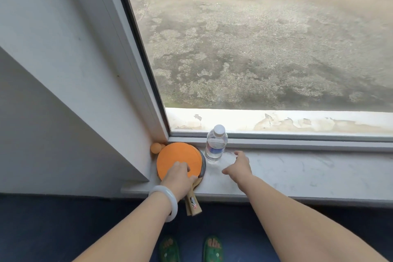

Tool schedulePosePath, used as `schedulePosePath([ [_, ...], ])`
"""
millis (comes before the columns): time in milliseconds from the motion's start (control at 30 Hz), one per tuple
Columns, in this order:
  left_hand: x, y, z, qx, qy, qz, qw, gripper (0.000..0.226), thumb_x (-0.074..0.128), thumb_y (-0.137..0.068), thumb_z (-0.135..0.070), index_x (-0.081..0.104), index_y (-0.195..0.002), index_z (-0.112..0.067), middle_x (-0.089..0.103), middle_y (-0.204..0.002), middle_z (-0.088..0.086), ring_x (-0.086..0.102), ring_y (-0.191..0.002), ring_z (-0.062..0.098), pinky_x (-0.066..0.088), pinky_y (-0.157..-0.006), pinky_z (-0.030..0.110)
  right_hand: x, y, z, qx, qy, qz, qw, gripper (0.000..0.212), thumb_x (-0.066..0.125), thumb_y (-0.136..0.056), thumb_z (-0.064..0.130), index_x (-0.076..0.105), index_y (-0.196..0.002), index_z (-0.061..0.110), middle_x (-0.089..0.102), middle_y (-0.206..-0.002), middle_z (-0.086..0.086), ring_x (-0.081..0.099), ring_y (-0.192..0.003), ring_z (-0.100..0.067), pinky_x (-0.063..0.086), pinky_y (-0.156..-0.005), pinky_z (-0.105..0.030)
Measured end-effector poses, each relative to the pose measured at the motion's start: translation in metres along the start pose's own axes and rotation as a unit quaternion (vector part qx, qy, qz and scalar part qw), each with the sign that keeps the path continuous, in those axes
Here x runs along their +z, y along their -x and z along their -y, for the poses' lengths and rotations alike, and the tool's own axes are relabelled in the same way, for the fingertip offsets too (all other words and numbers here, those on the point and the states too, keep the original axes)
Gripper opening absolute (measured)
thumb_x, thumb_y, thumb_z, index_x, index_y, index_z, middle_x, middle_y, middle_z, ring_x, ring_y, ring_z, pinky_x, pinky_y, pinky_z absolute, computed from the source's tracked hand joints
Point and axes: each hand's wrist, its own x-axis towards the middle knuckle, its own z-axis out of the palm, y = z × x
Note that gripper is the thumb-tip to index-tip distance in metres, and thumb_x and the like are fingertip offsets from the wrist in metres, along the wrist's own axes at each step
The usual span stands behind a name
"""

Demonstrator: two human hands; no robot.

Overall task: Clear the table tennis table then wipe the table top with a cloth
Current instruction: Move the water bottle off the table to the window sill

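Two stacked table tennis paddles, orange face up, lie at the left end of a white window sill, with their wooden handles sticking out over the front edge. My left hand grips them where the blades meet the handles. An orange ball sits in the corner behind the paddles. A clear water bottle stands upright just to their right. My right hand hovers over the sill with loose fingers, close to the bottle but apart from it. No table tennis table or cloth is in view.
The window glass and its frame run along the back of the sill. A white wall closes off the left side. Dark blue floor lies below, with my feet in green sandals.
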Motion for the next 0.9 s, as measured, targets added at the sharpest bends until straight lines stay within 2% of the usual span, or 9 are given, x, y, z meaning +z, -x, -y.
schedulePosePath([
  [167, 0.012, 0.001, -0.021, 0.054, -0.039, 0.039, 0.997, 0.030, 0.056, -0.095, -0.039, 0.056, -0.116, -0.017, 0.048, -0.122, 0.001, 0.050, -0.101, 0.018, 0.043, -0.086, 0.031, -0.026, 0.021, -0.023, 0.042, -0.022, -0.037, 0.998, 0.075, 0.071, -0.084, 0.003, 0.031, -0.147, 0.013, 0.032, -0.148, -0.010, 0.050, -0.124, -0.033, 0.047, -0.101, -0.043],
  [267, 0.018, 0.005, -0.035, 0.112, -0.074, 0.068, 0.989, 0.038, 0.056, -0.096, -0.037, 0.055, -0.125, -0.013, 0.050, -0.127, 0.005, 0.052, -0.110, 0.021, 0.044, -0.093, 0.032, -0.042, 0.043, -0.040, 0.074, -0.061, -0.077, 0.992, 0.072, 0.069, -0.086, 0.003, 0.031, -0.147, 0.012, 0.034, -0.147, -0.010, 0.047, -0.126, -0.029, 0.045, -0.096, -0.036],
  [400, 0.027, 0.017, -0.058, 0.195, -0.136, 0.098, 0.966, 0.043, 0.056, -0.096, -0.035, 0.053, -0.131, -0.010, 0.052, -0.133, 0.007, 0.052, -0.120, 0.024, 0.043, -0.095, 0.031, -0.058, 0.085, -0.076, 0.113, -0.120, -0.142, 0.976, 0.071, 0.068, -0.086, 0.003, 0.033, -0.147, 0.012, 0.037, -0.145, -0.010, 0.048, -0.115, -0.024, 0.044, -0.086, -0.031],
  [467, 0.036, 0.027, -0.070, 0.237, -0.177, 0.118, 0.948, 0.044, 0.055, -0.097, -0.037, 0.051, -0.132, -0.010, 0.049, -0.136, 0.009, 0.050, -0.123, 0.025, 0.041, -0.100, 0.033, -0.063, 0.111, -0.098, 0.135, -0.141, -0.179, 0.964, 0.070, 0.069, -0.087, 0.006, 0.033, -0.147, 0.011, 0.037, -0.145, -0.009, 0.046, -0.123, -0.026, 0.042, -0.088, -0.032],
  [600, 0.063, 0.054, -0.104, 0.310, -0.233, 0.152, 0.909, 0.044, 0.054, -0.098, -0.038, 0.050, -0.131, -0.009, 0.046, -0.135, 0.011, 0.049, -0.123, 0.028, 0.040, -0.103, 0.036, -0.074, 0.169, -0.146, 0.177, -0.190, -0.260, 0.930, 0.065, 0.067, -0.089, 0.016, 0.035, -0.146, 0.012, 0.040, -0.141, -0.007, 0.046, -0.123, -0.026, 0.042, -0.083, -0.033],
  [733, 0.100, 0.100, -0.144, 0.385, -0.285, 0.187, 0.858, 0.045, 0.055, -0.098, -0.038, 0.050, -0.131, -0.009, 0.047, -0.137, 0.010, 0.051, -0.123, 0.028, 0.042, -0.103, 0.040, -0.091, 0.233, -0.205, 0.234, -0.223, -0.322, 0.890, 0.059, 0.061, -0.093, 0.029, 0.037, -0.144, 0.013, 0.042, -0.140, -0.006, 0.047, -0.125, -0.028, 0.044, -0.098, -0.038],
  [900, 0.155, 0.174, -0.196, 0.475, -0.355, 0.224, 0.773, 0.046, 0.051, -0.098, -0.041, 0.047, -0.132, -0.011, 0.047, -0.137, 0.009, 0.051, -0.122, 0.028, 0.042, -0.102, 0.040, -0.116, 0.310, -0.287, 0.312, -0.269, -0.367, 0.834, 0.058, 0.054, -0.097, 0.035, 0.035, -0.148, 0.011, 0.043, -0.146, -0.008, 0.045, -0.130, -0.030, 0.040, -0.107, -0.041],
])
